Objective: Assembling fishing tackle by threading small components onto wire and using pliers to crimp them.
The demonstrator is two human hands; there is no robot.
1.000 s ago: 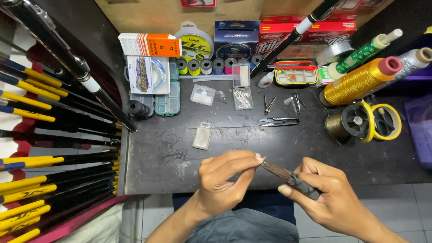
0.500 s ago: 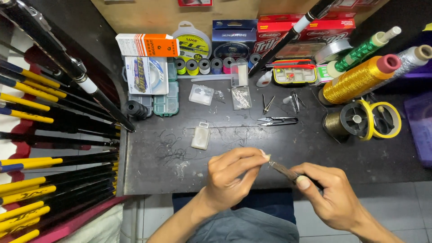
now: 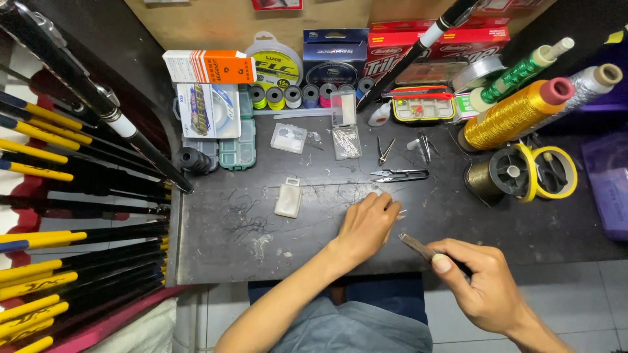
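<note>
Dark grey worktop (image 3: pixel 458 216); gold thread cone (image 3: pixel 507 114); green spool (image 3: pixel 520 75); yellow-and-black rods (image 3: pixel 39 245); orange-white box (image 3: pixel 208 66).

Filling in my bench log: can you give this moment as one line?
left hand: fingertips on dark worktop | right hand: grips thin dark tool | snips: untouched

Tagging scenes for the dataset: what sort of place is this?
Likely a fishing rod building or repair bench. Rods are racked along the left, big thread spools and fishing line spools crowd the dark worktable, and the right hand holds a thin rod piece.
</note>
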